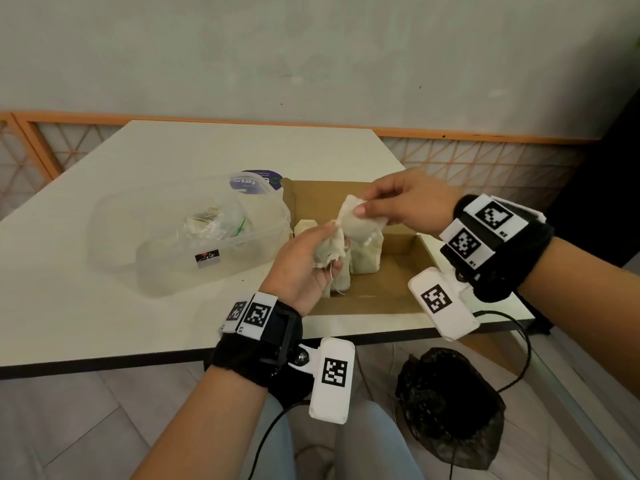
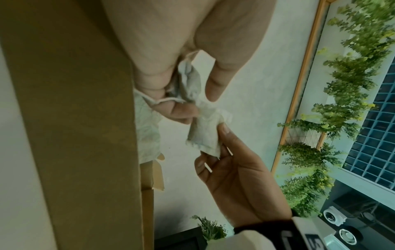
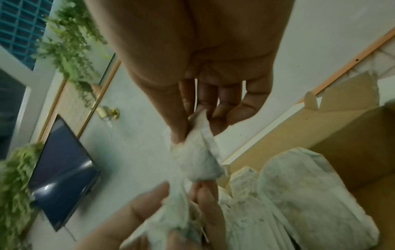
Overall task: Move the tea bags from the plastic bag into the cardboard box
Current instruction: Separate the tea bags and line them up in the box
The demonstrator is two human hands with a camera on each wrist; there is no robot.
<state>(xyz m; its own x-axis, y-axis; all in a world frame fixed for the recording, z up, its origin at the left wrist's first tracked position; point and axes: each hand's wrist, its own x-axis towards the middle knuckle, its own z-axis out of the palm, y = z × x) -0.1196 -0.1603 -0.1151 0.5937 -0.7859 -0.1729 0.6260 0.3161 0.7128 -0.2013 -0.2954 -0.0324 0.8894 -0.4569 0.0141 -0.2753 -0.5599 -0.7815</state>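
Over the open cardboard box [image 1: 388, 299], my left hand [image 1: 311, 245] grips a crumpled white tea bag [image 1: 327, 252] with its string hanging down. My right hand [image 1: 367, 204] pinches the top of a second tea bag [image 1: 360, 223] just above it; the two bags touch. Several tea bags [image 1: 365, 259] stand upright in the box's left part. The clear plastic bag [image 1: 214, 220], with more tea bags inside, lies to the left. In the left wrist view the right hand [image 2: 222, 135] pinches the tea bag [image 2: 203, 135]. In the right wrist view that tea bag [image 3: 196, 159] hangs from the right hand's fingertips [image 3: 179, 135].
The plastic bag sits in a clear plastic tub [image 1: 156, 261] left of the box. A purple-labelled lid [image 1: 252, 181] lies behind it. The white table [image 1: 104, 306] ends just in front of my wrists. On the floor below are a black bag [image 1: 450, 407] and a cable.
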